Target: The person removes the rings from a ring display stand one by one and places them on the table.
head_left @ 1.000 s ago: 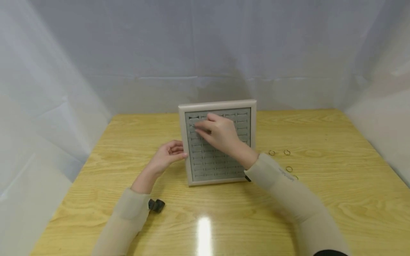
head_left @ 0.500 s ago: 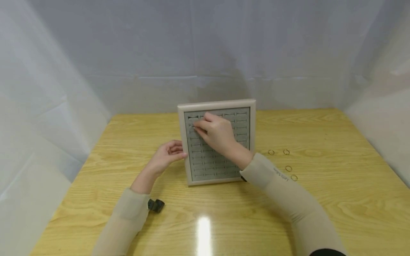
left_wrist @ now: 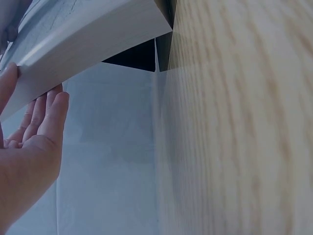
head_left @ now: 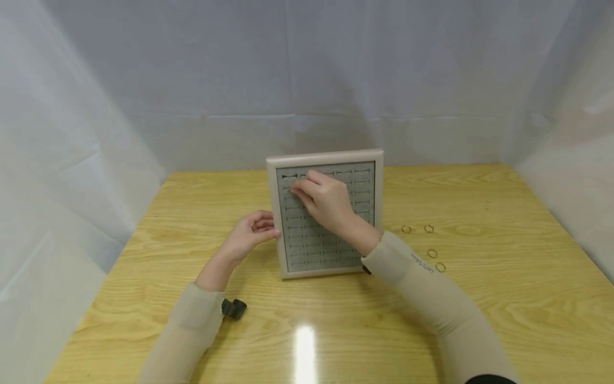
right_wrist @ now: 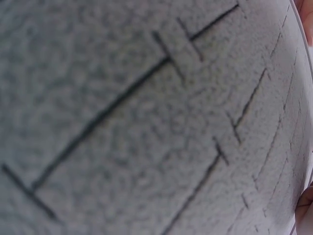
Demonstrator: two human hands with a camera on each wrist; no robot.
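A ring display tray [head_left: 379,184] with a white frame and a grey slotted velvet insert [head_left: 312,242] stands tilted back on the wooden table. My right hand [head_left: 326,200] lies over the insert's upper left. Its thumb and forefinger pinch what looks like a small ring against a slot, and the fingers mostly hide it. The right wrist view shows only the insert [right_wrist: 146,122] and its slots up close. My left hand [head_left: 251,232] rests with relaxed fingers against the frame's left edge. In the left wrist view those fingers [left_wrist: 49,115] lie straight beside the white frame [left_wrist: 88,44].
Several thin loose rings lie on the table right of the tray, among them one ring [head_left: 406,229] and another ring [head_left: 433,253]. A small black object [head_left: 234,308] sits by my left sleeve. White sheeting walls in the wooden table [head_left: 503,298] at the back and sides.
My right hand has shifted slightly up and left across the insert, fingertips staying pinched at the upper-left slots. The left hand and the tray have not moved.
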